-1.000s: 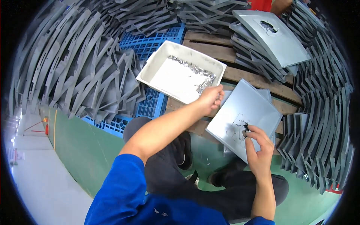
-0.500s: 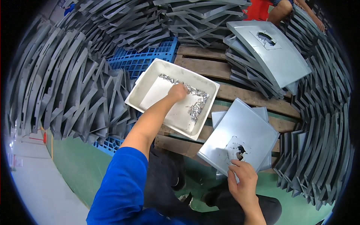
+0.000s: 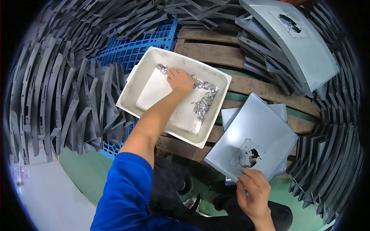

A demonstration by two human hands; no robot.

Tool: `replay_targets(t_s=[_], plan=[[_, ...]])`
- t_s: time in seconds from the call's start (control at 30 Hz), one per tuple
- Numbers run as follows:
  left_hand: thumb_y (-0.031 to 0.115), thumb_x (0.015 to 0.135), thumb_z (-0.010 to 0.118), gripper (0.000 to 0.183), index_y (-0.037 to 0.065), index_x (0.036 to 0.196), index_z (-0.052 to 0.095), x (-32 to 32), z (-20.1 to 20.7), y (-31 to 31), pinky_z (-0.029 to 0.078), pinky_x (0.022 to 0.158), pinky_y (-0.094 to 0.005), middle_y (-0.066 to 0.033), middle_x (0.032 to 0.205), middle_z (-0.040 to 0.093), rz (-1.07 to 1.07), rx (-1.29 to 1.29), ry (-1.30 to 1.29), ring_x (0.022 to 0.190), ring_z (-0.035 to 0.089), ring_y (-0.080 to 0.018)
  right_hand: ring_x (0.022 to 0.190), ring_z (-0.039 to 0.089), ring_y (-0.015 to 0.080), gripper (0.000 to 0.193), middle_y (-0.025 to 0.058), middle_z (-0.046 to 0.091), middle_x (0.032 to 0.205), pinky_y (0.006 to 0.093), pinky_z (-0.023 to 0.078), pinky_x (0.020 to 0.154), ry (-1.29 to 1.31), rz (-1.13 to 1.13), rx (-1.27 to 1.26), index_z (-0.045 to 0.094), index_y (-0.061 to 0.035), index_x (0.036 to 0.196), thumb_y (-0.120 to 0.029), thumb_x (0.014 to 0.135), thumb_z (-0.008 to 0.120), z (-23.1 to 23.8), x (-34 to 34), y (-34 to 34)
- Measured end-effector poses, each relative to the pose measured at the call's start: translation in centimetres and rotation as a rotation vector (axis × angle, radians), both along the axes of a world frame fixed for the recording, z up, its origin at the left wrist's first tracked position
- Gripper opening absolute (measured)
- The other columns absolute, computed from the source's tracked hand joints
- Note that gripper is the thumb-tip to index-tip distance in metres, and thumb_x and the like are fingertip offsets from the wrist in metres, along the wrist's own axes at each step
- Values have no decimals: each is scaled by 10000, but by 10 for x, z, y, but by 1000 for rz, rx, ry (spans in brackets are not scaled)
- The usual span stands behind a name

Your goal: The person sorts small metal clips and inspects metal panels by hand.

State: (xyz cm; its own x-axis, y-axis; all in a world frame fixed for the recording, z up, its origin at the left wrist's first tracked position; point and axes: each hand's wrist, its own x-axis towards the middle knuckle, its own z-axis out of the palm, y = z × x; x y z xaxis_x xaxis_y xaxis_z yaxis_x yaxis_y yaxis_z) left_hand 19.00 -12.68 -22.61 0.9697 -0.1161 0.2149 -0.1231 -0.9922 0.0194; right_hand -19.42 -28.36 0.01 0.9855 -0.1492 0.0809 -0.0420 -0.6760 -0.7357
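My left hand (image 3: 180, 80) reaches into a white plastic tub (image 3: 169, 129), its fingers stretched out and slightly apart over small silvery metal pieces (image 3: 206, 99). The pieces lie in a loose line along the tub's far and right sides; some are hidden beneath that hand. At the near edge of a flat grey sheet-metal panel (image 3: 246, 129), my right hand (image 3: 254, 192) hovers with fingers bent and the thumb apart, nothing visible in it. Just beyond its fingertips is the panel's ragged cutout, ringed by small holes and marks. Another panel lies partly hidden underneath.
Stacks of bent grey metal parts stand left (image 3: 73, 104) and right (image 3: 327, 161). A curved panel with a cutout (image 3: 289, 46) tops another stack at the far right. Beneath the tub are a wooden pallet (image 3: 210, 54) and a blue plastic pallet (image 3: 154, 38).
The view has shifted, so the tub and panels appear larger. My left hand has stretched its fingers out toward the left along the metal pieces. My right hand stays by the panel's near edge.
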Motion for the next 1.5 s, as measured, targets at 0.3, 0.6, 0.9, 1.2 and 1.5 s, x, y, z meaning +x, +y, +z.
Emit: replay_targets(t_s=[0.3,0.6,0.9,1.2,1.5], plan=[[179,808,597,335,17,1098,564,-82,25,-40,434,902,-495,-284,1101,511,-797,-160,334,1041,514,-441,848,616,354,204,150,639,998,431,501,767,-36,21,-71,632,-6,865,14,669,682,3,-6,4],[61,778,548,283,30,1034,664,-36,103,17,494,858,-388,-188,997,665,-1006,185,1086,957,629,-335,857,625,333,156,129,657,971,419,502,770,-129,2,-105,635,-24,848,0,698,675,3,-17,2],[220,747,626,360,50,1061,672,-50,121,24,517,892,-389,-165,1117,665,-401,447,817,1047,639,-311,859,619,324,139,126,652,968,416,495,766,-152,-5,-118,638,-24,837,5,703,665,12,-16,2],[273,688,732,516,69,1136,578,-67,96,16,524,865,-401,-156,1079,662,-413,377,730,1036,633,-302,860,617,325,125,132,652,966,417,490,772,-124,39,-133,636,-19,833,-8,710,659,7,-18,2],[245,625,792,622,32,1142,520,-59,68,20,518,858,-400,-189,1045,660,-478,300,784,1013,633,-336,851,614,325,144,135,651,968,419,492,756,-84,60,-140,629,-9,831,-8,688,649,11,-17,2]])
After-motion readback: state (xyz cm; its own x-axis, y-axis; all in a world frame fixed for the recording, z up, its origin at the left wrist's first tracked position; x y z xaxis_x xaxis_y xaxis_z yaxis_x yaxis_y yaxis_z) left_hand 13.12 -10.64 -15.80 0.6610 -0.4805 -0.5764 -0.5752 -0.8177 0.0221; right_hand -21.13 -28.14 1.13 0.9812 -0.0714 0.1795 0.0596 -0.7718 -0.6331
